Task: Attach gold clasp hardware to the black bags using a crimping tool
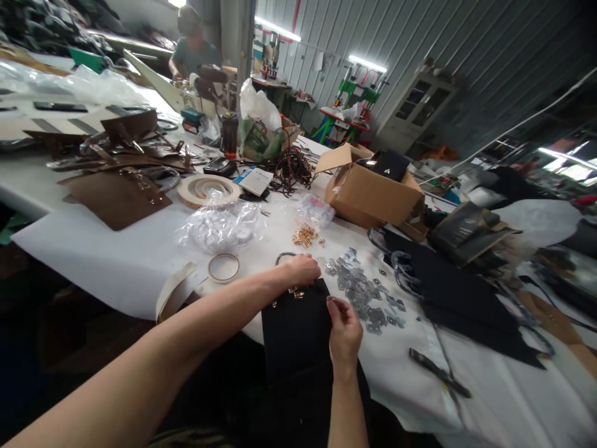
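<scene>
A black panel (298, 339) with gold fittings (298, 295) near its top lies over the table's front edge. My left hand (303, 270) is closed at the panel's upper edge, beside a dark looped handle (284, 255); what its fingers hold is hidden. At the panel's upper right corner, my right hand (344, 322) has thumb and fingers pinched together, on something too small to make out. Beyond the hands is a small heap of gold pieces (305, 236). A wide scatter of flat silver metal plates (359, 285) lies right of the panel.
On the white table (125, 261) are a tape roll (224, 267), a plastic bag (221, 227), brown leather pieces (116, 196), a cardboard box (373, 194), stacked black panels (466, 292) and a black cutter (439, 372). A person (193, 46) sits at the far left.
</scene>
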Demonstrator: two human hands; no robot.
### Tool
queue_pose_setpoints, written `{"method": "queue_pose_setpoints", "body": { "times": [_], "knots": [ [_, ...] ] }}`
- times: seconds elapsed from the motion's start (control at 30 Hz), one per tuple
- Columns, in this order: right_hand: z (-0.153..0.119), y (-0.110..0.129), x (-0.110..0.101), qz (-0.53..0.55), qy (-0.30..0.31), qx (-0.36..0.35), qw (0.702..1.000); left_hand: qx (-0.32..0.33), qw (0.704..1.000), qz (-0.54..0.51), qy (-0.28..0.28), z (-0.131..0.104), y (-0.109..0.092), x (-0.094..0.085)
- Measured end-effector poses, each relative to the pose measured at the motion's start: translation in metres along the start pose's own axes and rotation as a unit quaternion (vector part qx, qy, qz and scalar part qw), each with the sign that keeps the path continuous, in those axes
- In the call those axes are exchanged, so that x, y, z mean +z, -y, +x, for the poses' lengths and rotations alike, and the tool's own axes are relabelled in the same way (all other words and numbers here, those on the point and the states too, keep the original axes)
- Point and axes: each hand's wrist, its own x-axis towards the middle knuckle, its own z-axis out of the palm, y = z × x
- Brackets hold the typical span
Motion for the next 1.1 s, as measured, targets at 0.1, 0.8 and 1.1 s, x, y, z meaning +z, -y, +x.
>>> {"method": "queue_pose_setpoints", "body": {
  "times": [0.1,0.8,1.1],
  "knots": [
    [-0.003,0.004,0.001,-0.047,-0.038,-0.056,0.997,0.016,0.999,-0.019,0.02,0.015,0.004,-0.003],
    [0.025,0.005,0.016,-0.033,-0.007,0.09,0.995,-0.178,0.977,-0.071,-0.096,0.004,-0.022,0.016],
    [0.028,0.005,0.014,-0.084,-0.008,0.067,0.994,-0.231,0.972,-0.006,-0.046,-0.027,-0.017,0.036]
  ]
}}
